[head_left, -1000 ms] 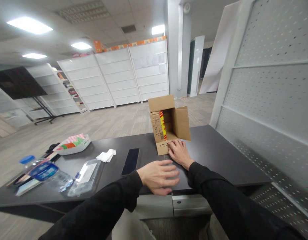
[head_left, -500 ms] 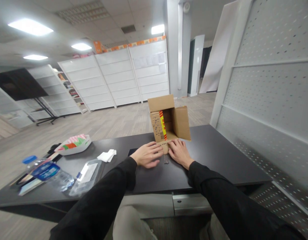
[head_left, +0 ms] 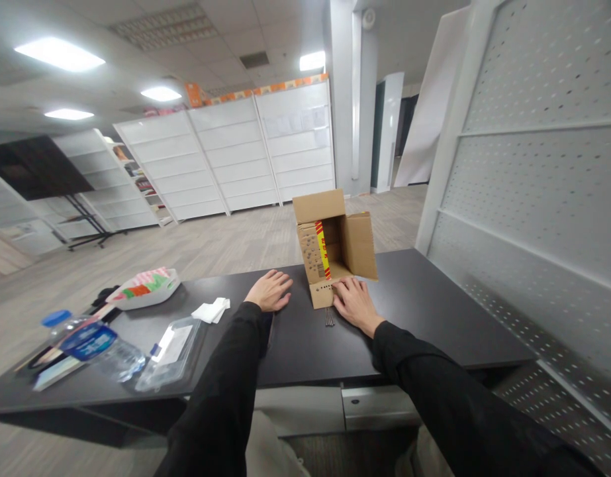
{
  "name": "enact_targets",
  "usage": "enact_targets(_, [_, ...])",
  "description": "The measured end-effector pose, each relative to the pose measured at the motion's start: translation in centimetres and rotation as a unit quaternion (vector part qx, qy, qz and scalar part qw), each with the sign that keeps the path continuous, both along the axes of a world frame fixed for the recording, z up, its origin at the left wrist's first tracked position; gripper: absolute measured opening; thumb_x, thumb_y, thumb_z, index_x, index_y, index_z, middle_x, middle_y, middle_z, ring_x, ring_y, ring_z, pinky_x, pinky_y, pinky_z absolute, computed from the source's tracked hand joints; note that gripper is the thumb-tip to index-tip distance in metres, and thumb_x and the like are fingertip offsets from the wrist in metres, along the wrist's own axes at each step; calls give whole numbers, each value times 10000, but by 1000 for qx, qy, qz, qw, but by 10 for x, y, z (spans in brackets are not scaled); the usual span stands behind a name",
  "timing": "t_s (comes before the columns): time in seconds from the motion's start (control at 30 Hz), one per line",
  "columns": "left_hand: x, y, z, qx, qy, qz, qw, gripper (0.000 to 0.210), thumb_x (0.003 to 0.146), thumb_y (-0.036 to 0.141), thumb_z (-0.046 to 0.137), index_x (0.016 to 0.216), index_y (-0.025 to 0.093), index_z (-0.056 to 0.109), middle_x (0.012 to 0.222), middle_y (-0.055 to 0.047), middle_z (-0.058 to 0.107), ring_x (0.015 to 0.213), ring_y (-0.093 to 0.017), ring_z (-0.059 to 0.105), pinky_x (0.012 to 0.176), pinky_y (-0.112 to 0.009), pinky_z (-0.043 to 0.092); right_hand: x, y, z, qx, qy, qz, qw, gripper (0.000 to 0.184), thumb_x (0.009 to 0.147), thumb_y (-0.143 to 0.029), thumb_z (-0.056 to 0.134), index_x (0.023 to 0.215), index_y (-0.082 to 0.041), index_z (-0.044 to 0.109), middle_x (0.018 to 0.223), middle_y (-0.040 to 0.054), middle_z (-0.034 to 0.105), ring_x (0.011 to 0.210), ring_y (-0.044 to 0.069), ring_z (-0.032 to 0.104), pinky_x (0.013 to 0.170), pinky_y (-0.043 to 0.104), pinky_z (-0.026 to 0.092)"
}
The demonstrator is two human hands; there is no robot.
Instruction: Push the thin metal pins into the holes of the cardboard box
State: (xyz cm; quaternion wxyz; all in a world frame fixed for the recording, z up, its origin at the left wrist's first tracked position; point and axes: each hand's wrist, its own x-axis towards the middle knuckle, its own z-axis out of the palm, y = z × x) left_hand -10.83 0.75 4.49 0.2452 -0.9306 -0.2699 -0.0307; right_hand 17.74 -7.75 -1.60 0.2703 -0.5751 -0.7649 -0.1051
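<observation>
An opened cardboard box (head_left: 312,255) lies on its side on the dark desk, mouth towards me, with a red and yellow strip on one flap. Its front flap (head_left: 323,295) lies towards me and has a row of small dark holes. My right hand (head_left: 357,306) rests at this flap's right edge, fingers stretched forward and apart. Several thin metal pins (head_left: 329,317), perhaps nails or screws, stick out from below the flap. Left of the box, my left hand (head_left: 271,290) lies palm down with its fingers extended, holding nothing. Beneath that forearm, a dark flat object (head_left: 269,328) shows partly.
On the desk's left side are a water bottle (head_left: 96,344) lying over, a clear plastic case (head_left: 171,354), white tissues (head_left: 212,310) and a white basket (head_left: 145,299) with colourful packets. A perforated white panel (head_left: 533,172) stands close on the right.
My left hand has left the cardboard flap and moved left and away from me onto the desk. More of the flap shows. My right hand is where it was.
</observation>
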Motion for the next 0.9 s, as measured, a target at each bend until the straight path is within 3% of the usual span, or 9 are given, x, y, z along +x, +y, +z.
enact_targets(0.13, [2, 2, 0, 3, -19, 39, 999, 363, 950, 358, 497, 1200, 143, 648, 1145, -146, 651, 1086, -281, 589, 1014, -432, 384, 1, 0, 0, -5, -4, 1, 1000, 251, 939, -255, 516, 1145, -178, 637, 1143, 122, 624, 1073, 272, 491, 897, 393, 322])
enact_targets(0.27, [19, 2, 5, -7, -32, 9, 999, 372, 959, 362, 488, 1220, 150, 647, 1194, -154, 643, 1116, -280, 585, 1037, -440, 378, 1, 0, 1, -4, -11, 2, 1000, 246, 939, -251, 515, 1143, -181, 631, 1130, 123, 623, 1070, 274, 492, 891, 389, 324])
enact_targets(0.4, [37, -10, 11, -12, -26, -48, 998, 402, 971, 371, 466, 1258, 144, 634, 1254, -148, 641, 1194, -283, 564, 1112, -444, 345, 0, 0, 1, 0, -12, 7, 1000, 237, 932, -243, 515, 1132, -180, 626, 1124, 118, 626, 1059, 272, 493, 884, 389, 325])
enact_targets(0.63, [55, -53, 17, -20, -23, -172, 985, 437, 955, 387, 487, 1313, 174, 619, 1346, -129, 636, 1292, -282, 541, 1168, -466, 322, -1, 0, 1, -1, -7, 8, 1000, 225, 940, -237, 493, 1116, -182, 623, 1117, 118, 632, 1050, 270, 498, 884, 386, 315])
enact_targets(0.9, [73, -95, 4, -22, -20, -304, 952, 422, 934, 401, 514, 1259, 172, 658, 1330, -129, 657, 1266, -265, 574, 1144, -436, 370, 0, 3, 3, -6, -13, 10, 1000, 225, 938, -220, 489, 1110, -181, 629, 1105, 121, 646, 1054, 274, 506, 887, 388, 303])
